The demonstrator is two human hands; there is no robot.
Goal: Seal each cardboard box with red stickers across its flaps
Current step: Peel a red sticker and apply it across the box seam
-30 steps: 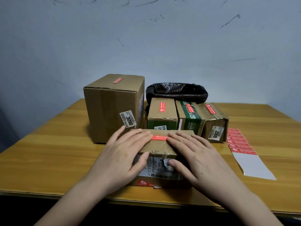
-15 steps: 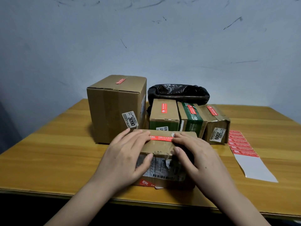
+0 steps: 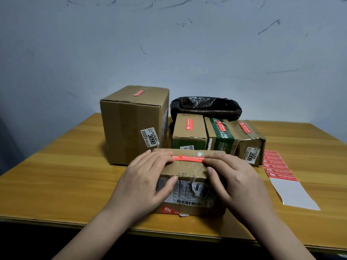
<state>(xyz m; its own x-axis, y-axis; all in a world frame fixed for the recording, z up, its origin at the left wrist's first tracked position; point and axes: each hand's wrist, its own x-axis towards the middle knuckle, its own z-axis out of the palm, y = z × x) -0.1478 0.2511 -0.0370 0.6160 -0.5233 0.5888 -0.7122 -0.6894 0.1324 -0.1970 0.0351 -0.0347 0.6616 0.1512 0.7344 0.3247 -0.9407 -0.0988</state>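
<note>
Box under my hands: a small cardboard box (image 3: 187,171) at the near table edge, directly between my palms.
Sticker: a red sticker (image 3: 187,158) lies across its top, running between my fingertips.
My left hand (image 3: 144,182): fingers straight and flat on the top, tips at the sticker's left end, thumb against the front face.
My right hand (image 3: 236,181): flat likewise, fingertips on the sticker's right end, thumb over the front edge.
Beyond my left fingers: a tall box (image 3: 134,124), a red strip on top.
Beyond my right fingers: three small boxes (image 3: 217,135), each red-stickered; a black bag (image 3: 205,107) behind.
Right of my right hand: sticker sheet (image 3: 281,171) on the wooden table (image 3: 56,177).
</note>
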